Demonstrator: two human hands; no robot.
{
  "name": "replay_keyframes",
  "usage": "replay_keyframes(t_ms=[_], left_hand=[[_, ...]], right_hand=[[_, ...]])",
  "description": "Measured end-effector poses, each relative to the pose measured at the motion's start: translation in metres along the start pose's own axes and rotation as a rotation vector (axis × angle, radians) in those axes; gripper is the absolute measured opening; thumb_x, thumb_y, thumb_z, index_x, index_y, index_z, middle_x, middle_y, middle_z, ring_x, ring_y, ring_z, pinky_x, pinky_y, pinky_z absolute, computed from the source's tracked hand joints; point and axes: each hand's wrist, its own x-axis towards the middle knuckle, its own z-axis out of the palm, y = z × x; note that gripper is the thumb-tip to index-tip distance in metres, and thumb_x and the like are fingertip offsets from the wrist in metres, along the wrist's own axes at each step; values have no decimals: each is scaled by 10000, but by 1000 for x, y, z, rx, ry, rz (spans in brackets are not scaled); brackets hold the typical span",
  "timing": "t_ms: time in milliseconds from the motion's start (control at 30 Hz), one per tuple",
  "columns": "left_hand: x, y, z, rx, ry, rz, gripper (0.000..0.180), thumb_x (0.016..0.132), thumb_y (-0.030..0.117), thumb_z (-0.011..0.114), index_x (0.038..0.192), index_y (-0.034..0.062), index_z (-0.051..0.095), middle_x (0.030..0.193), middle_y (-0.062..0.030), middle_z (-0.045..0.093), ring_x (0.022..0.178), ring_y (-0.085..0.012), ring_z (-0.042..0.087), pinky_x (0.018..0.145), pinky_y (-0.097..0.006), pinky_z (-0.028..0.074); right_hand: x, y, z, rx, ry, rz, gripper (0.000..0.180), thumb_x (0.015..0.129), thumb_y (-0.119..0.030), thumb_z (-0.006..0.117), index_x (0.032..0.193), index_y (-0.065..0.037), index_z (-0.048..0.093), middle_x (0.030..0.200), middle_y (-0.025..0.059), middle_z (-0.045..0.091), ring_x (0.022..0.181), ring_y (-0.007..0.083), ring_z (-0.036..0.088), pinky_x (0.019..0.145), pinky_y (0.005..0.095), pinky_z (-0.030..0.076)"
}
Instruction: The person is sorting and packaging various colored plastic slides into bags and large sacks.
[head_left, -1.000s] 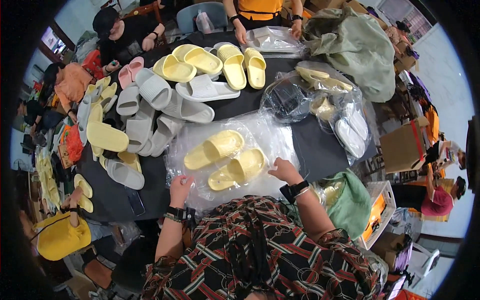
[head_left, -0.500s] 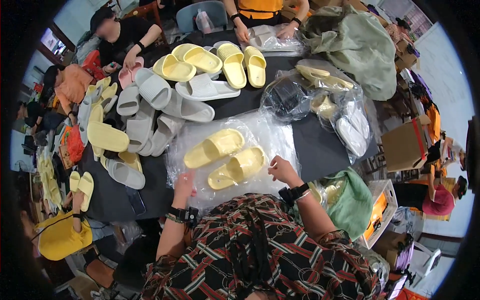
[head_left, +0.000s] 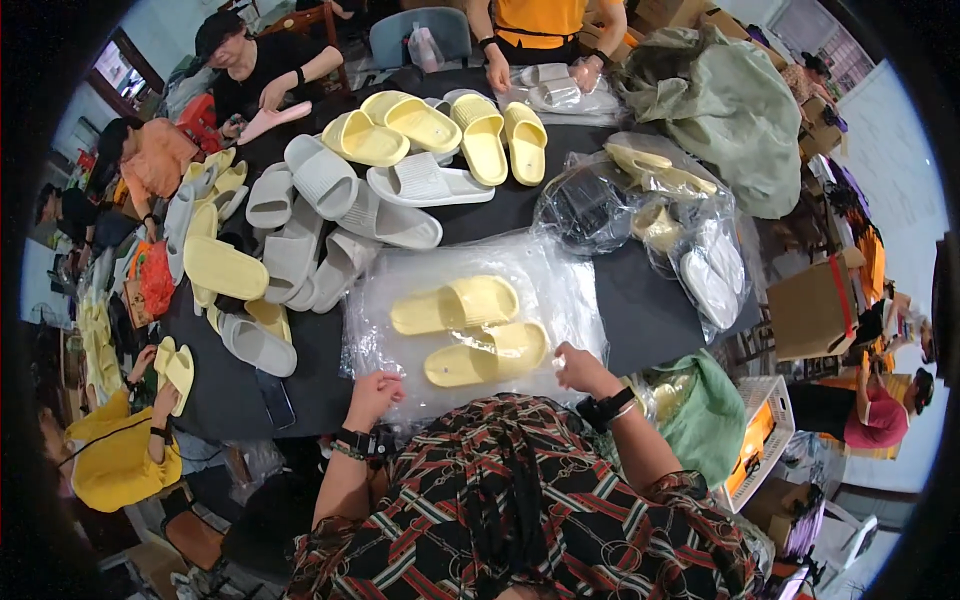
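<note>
A clear plastic bag [head_left: 560, 280] lies flat on the black table [head_left: 650, 310] in front of me, with a pair of yellow slide sandals [head_left: 455, 305] lying on it or in it. My left hand [head_left: 372, 397] rests on the bag's near left edge. My right hand [head_left: 582, 368] pinches the bag's near edge just right of the closer sandal [head_left: 487, 354]. Both wrists carry dark bands.
Grey and yellow slides [head_left: 330, 200] are heaped at the left and far side. Bagged sandals [head_left: 690, 240] lie at the right, a green cloth sack [head_left: 720, 95] beyond. Several other people sit around the table; one in yellow [head_left: 115, 455] holds a yellow slide at lower left.
My hands have shifted slightly along the bag's near edge, the left moving a little inward. The sandals and bag stay in place.
</note>
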Motion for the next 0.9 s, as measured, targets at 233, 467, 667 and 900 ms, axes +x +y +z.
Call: replay_keyframes(t_ms=[233, 467, 667, 900], left_hand=[[19, 46, -18, -311, 95, -85, 406, 920, 300, 660, 1192, 23, 540, 893, -72, 662, 667, -137, 646, 568, -279, 514], [66, 73, -25, -375, 69, -150, 467, 921, 431, 615, 1124, 16, 542, 929, -141, 675, 715, -198, 668, 581, -268, 481], [70, 51, -28, -359, 194, 8, 296, 962, 277, 568, 1056, -4, 582, 784, -111, 670, 670, -190, 668, 541, -257, 448], [60, 63, -19, -638, 43, 30, 539, 1008, 459, 405, 1296, 4, 434, 991, -191, 664, 768, -269, 696, 584, -297, 504]], right_hand=[[56, -61, -70, -143, 510, -323, 334, 827, -294, 700, 988, -21, 596, 864, 231, 668, 838, 406, 648, 718, 477, 513], [168, -88, -60, -127, 549, -335, 375, 809, -348, 720, 1016, -36, 698, 872, 181, 690, 792, 348, 669, 722, 409, 527], [193, -63, -60, 25, 732, -333, 223, 785, -251, 710, 828, -32, 717, 768, 166, 688, 752, 319, 674, 693, 397, 526], [167, -52, -63, 17, 828, -423, 447, 757, -171, 758, 1151, -40, 594, 1158, 192, 608, 1034, 356, 592, 852, 401, 490]])
